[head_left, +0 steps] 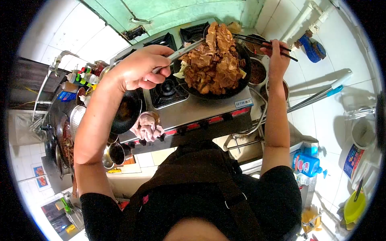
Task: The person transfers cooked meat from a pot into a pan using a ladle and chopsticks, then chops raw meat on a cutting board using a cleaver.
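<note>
My left hand is closed round the grey handle of a metal utensil, which reaches right into a heap of brown meat. The glossy meat is piled high in a dark wok on the stove, with pale pieces at its left side. To the right, my right hand grips dark chopsticks. Their tips point left toward the top of the heap. The utensil's far end is hidden by the meat.
A second dark pan and a pinkish cloth lie left on the stove. Bowls of seasoning stand right of the wok. Bottles are at the left, a blue bottle at the lower right.
</note>
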`<state>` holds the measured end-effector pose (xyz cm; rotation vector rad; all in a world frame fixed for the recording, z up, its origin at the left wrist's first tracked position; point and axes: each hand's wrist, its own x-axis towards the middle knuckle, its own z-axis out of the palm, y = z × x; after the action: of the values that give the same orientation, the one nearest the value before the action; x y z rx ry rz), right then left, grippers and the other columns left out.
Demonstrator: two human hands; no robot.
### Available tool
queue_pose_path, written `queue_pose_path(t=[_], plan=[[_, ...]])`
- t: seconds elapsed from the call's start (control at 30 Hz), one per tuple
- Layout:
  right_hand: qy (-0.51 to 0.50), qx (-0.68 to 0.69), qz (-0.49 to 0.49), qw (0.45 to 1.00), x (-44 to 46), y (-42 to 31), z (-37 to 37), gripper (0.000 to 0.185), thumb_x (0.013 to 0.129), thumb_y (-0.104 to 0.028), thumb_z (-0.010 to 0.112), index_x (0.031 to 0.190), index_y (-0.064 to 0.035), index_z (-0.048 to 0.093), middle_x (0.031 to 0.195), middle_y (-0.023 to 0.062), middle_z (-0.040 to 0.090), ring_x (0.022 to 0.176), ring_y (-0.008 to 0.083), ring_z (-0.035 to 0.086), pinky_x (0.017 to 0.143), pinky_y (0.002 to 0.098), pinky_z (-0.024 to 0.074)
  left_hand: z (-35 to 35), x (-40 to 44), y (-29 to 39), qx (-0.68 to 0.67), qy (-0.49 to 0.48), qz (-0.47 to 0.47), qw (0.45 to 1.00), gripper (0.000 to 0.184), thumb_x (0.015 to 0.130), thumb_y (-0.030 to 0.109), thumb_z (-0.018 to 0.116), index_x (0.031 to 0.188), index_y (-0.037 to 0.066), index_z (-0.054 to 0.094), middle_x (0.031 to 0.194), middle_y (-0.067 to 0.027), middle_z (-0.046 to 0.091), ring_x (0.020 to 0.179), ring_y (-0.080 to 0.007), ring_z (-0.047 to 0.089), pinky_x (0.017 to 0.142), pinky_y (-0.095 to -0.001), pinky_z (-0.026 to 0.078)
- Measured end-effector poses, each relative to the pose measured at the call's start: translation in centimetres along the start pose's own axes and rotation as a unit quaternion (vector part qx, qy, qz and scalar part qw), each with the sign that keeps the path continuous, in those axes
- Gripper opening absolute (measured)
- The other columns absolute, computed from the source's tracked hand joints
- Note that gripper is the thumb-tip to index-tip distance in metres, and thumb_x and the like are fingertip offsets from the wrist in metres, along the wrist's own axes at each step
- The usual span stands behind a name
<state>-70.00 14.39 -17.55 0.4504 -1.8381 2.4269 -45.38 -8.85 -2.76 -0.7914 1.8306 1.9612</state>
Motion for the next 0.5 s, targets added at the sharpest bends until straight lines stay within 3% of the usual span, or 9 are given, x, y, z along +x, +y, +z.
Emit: queue_pose_path(t=[0.23,0.3,0.5], plan=[[0.005,-0.003,-0.012,1.0,0.2,0.4,0.8,0.017,0.089,-0.014,0.052,0.09,0.0029,0.054,0.075,0.0157,0.063,0.057,0.0196,0.061,0.054,0.0271,0.0508,2.6,0.5,-0.5,0.035,0.026,0.006,0.999,0.034,0.083,0.007,0.046,0.117,0.007,0.044,0.067,-0.0011,0.045,0.038,-0.0025,0.033,0.028,-0.0165,0.021],[0.004,-0.013,-0.028,1.0,0.5,0.6,0.6,0.017,0.089,-0.015,0.053,0.087,0.0014,0.054,0.073,0.0106,0.064,0.055,0.0165,0.062,0.049,0.0241,0.0488,2.5,0.5,-0.4,0.05,0.034,0.01,0.998,0.034,0.083,0.007,0.046,0.116,0.007,0.045,0.067,-0.001,0.045,0.038,-0.0025,0.033,0.028,-0.0165,0.021],[0.015,0.029,-0.042,0.999,0.8,0.3,1.4,0.016,0.088,-0.013,0.054,0.088,0.0031,0.053,0.076,0.0153,0.063,0.058,0.0208,0.062,0.055,0.029,0.0519,1.6,1.2,-0.2,0.076,0.029,0.008,0.997,0.04,0.083,0.008,0.046,0.123,0.006,0.042,0.068,-0.0006,0.045,0.039,-0.0025,0.033,0.029,-0.0169,0.021]])
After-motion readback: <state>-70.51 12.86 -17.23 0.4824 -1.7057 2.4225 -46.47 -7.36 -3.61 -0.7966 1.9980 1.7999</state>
